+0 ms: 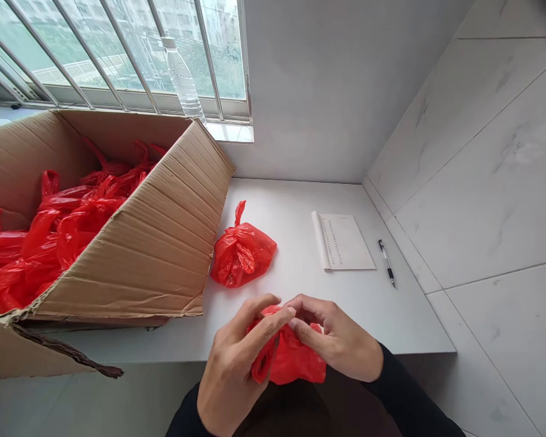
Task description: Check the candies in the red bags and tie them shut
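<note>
Close to my body, at the table's front edge, both hands are on a red plastic bag. My left hand has its fingers bent around the bag's left and upper part. From the right, my right hand pinches the top of the bag with thumb and fingers. The fingertips of both hands nearly meet there, and they partly cover the bag's upper end. Just beyond my left hand sits another red plastic bag, knotted at the top with one loop standing up.
A large open cardboard box full of red plastic bags stands at the left. On the white table lie a notepad and a pen. A clear bottle stands at the barred window.
</note>
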Demonstrator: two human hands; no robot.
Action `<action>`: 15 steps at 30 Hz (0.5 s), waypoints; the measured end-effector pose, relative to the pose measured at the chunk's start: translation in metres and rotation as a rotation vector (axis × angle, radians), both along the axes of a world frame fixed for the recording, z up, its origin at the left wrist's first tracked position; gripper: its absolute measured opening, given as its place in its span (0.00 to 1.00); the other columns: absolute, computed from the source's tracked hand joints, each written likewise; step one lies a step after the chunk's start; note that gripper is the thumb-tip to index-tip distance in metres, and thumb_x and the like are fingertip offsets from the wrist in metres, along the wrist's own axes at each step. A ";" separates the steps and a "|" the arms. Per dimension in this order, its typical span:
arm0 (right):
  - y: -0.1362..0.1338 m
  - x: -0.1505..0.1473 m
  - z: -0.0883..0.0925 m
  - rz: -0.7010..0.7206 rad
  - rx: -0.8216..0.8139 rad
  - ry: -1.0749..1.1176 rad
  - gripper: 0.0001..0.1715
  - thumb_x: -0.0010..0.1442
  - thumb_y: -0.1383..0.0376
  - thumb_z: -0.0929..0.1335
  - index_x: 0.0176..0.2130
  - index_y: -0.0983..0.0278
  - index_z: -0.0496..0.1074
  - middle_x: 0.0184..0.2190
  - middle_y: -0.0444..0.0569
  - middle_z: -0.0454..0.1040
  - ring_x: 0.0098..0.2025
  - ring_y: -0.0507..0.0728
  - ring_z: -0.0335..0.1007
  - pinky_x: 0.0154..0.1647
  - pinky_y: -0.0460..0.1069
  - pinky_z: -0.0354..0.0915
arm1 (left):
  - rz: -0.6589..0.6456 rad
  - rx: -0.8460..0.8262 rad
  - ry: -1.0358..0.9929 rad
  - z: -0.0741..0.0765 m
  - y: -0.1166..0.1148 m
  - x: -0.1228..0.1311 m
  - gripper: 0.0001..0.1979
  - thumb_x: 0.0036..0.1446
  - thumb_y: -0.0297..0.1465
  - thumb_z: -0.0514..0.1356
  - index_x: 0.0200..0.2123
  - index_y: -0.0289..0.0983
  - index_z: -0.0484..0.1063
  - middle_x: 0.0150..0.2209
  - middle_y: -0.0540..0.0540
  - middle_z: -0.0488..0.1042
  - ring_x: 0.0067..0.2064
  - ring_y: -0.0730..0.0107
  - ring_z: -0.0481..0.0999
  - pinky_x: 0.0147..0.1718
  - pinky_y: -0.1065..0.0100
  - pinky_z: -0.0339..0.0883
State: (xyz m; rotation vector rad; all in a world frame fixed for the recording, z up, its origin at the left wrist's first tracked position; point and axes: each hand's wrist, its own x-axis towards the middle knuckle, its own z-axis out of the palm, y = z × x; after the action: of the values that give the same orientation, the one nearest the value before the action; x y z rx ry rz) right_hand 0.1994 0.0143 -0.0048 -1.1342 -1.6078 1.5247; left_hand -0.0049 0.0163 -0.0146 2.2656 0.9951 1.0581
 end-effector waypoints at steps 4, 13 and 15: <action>-0.001 0.000 0.003 -0.116 -0.001 -0.002 0.17 0.71 0.53 0.63 0.41 0.63 0.70 0.36 0.45 0.73 0.39 0.53 0.69 0.44 0.49 0.66 | -0.029 -0.022 0.078 -0.006 -0.003 -0.008 0.34 0.62 0.17 0.55 0.67 0.50 0.62 0.61 0.41 0.67 0.55 0.64 0.75 0.52 0.66 0.71; -0.009 0.004 -0.021 -0.282 -0.081 -0.027 0.21 0.68 0.46 0.63 0.37 0.59 0.69 0.30 0.42 0.66 0.33 0.52 0.63 0.35 0.45 0.64 | 0.107 0.010 0.097 -0.029 -0.020 -0.020 0.27 0.71 0.31 0.50 0.71 0.48 0.54 0.63 0.41 0.70 0.63 0.60 0.70 0.60 0.58 0.67; -0.013 0.017 -0.034 -0.409 -0.077 -0.107 0.21 0.65 0.44 0.65 0.38 0.58 0.69 0.30 0.42 0.66 0.34 0.53 0.64 0.37 0.44 0.65 | 0.186 0.064 0.121 -0.051 -0.029 -0.041 0.27 0.71 0.31 0.49 0.70 0.48 0.56 0.61 0.42 0.73 0.62 0.59 0.72 0.61 0.56 0.66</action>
State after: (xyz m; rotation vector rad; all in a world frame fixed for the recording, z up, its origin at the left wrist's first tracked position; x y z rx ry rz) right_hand 0.2167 0.0012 -0.0389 -1.5024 -1.2883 1.2811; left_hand -0.0461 -0.0130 -0.0659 2.3484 1.2596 1.0514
